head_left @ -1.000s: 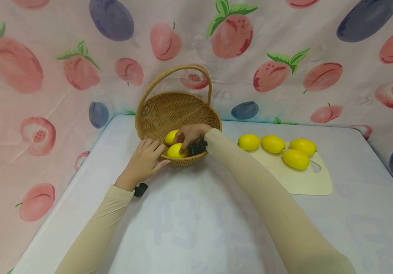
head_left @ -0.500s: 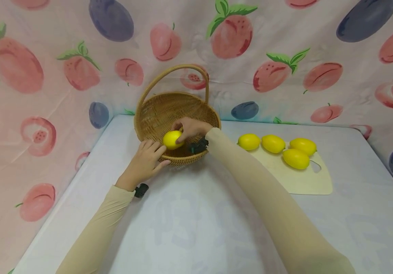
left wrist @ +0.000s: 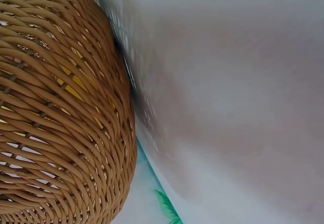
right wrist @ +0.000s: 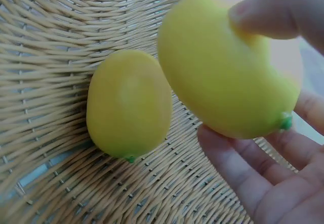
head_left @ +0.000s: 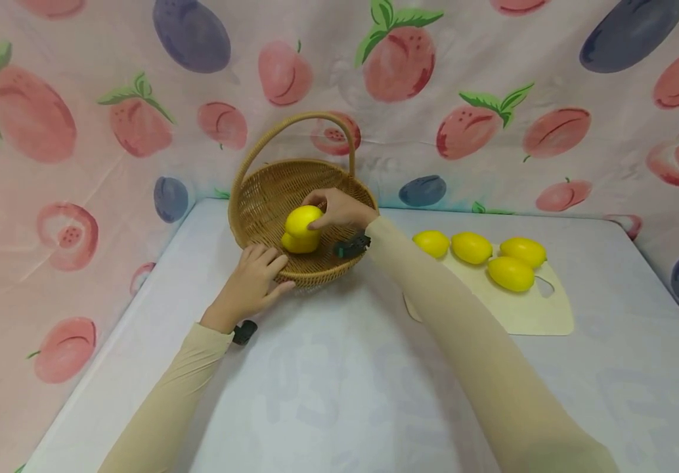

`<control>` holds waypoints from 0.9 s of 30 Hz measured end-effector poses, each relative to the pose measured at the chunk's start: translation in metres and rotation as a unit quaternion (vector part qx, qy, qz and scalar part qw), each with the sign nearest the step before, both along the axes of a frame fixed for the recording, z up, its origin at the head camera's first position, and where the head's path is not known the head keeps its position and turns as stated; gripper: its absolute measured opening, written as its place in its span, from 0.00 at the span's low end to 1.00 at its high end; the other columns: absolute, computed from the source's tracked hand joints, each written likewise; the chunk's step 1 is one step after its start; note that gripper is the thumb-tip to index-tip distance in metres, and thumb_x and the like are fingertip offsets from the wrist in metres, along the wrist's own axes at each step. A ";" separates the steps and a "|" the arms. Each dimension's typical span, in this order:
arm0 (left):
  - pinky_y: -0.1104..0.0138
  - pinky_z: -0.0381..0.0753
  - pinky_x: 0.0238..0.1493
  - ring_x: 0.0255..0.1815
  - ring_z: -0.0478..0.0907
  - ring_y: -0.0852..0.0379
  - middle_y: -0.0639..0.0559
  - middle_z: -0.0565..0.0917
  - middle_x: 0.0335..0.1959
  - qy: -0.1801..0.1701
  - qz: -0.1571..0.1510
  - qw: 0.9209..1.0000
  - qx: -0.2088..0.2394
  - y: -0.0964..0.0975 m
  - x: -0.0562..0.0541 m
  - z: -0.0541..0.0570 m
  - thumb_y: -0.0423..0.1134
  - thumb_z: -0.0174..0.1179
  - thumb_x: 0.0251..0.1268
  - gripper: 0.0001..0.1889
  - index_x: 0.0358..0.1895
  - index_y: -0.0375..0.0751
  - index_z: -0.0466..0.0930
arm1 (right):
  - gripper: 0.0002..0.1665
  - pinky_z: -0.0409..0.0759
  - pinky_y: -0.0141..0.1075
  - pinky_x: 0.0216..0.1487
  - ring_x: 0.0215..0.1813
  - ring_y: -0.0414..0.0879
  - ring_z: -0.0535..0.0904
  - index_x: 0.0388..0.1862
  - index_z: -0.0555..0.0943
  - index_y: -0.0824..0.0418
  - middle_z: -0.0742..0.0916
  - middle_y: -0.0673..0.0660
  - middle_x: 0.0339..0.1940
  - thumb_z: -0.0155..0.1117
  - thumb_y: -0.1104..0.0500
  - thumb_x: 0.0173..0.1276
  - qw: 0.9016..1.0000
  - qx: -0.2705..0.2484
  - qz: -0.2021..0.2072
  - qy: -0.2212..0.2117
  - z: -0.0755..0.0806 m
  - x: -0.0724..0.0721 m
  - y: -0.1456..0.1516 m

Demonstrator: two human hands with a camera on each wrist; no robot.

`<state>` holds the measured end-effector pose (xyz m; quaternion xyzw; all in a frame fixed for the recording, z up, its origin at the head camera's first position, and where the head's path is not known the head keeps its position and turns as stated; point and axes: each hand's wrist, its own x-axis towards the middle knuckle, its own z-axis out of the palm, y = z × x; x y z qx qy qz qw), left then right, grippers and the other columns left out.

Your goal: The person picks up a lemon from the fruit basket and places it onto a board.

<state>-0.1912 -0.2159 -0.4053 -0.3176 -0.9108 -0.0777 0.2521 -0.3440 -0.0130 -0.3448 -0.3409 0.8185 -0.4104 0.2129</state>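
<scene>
A yellow lemon (head_left: 301, 221) is pinched in my right hand (head_left: 344, 209), inside the wicker basket (head_left: 283, 184). In the right wrist view the thumb presses one side of this lemon (right wrist: 217, 62) and the fingers lie against the other; its green tip points down to the right. Another lemon (right wrist: 129, 105) lies on the woven bottom beside it; in the head view the held one partly covers it. At the basket's front left, my left hand (head_left: 247, 282) holds the rim, fingers over the edge and thumb along the outside. The left wrist view shows only the basket's outer weave (left wrist: 61, 107).
Right of the basket lies a cream cutting board (head_left: 534, 318) with several lemons (head_left: 511, 273) on and beside it. The basket's tall arched handle (head_left: 274, 131) rises above the bowl. A fruit-print cloth (head_left: 328, 59) hangs behind the white table (head_left: 339, 381).
My right hand has lifted the front lemon up and back from the basket's front, over the other lemon. The basket has shifted slightly left; my left hand stays at its rim.
</scene>
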 end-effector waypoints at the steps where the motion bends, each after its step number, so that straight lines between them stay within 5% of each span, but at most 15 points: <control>1: 0.51 0.63 0.53 0.41 0.67 0.47 0.44 0.76 0.38 0.000 0.001 1.000 -0.001 0.000 0.000 0.000 0.67 0.27 0.69 0.38 0.44 0.35 0.75 | 0.27 0.74 0.42 0.58 0.57 0.53 0.74 0.57 0.73 0.63 0.76 0.61 0.59 0.68 0.62 0.58 1.000 -0.006 -0.006 -0.002 0.001 0.000 0.002; 16: 0.51 0.64 0.52 0.40 0.68 0.46 0.43 0.77 0.38 0.006 0.001 1.000 0.011 0.002 0.003 -0.002 0.66 0.28 0.69 0.38 0.43 0.34 0.76 | 0.28 0.74 0.42 0.56 0.52 0.51 0.75 0.58 0.75 0.60 0.79 0.57 0.58 0.69 0.60 0.58 0.994 -0.096 -0.048 -0.002 0.024 0.004 0.026; 27: 0.52 0.63 0.52 0.42 0.68 0.47 0.44 0.77 0.39 0.010 0.002 1.000 0.018 0.001 0.001 -0.006 0.67 0.29 0.69 0.37 0.44 0.36 0.75 | 0.31 0.75 0.40 0.56 0.55 0.50 0.75 0.62 0.71 0.61 0.78 0.59 0.58 0.68 0.59 0.59 0.993 -0.082 -0.080 -0.005 0.041 0.022 0.055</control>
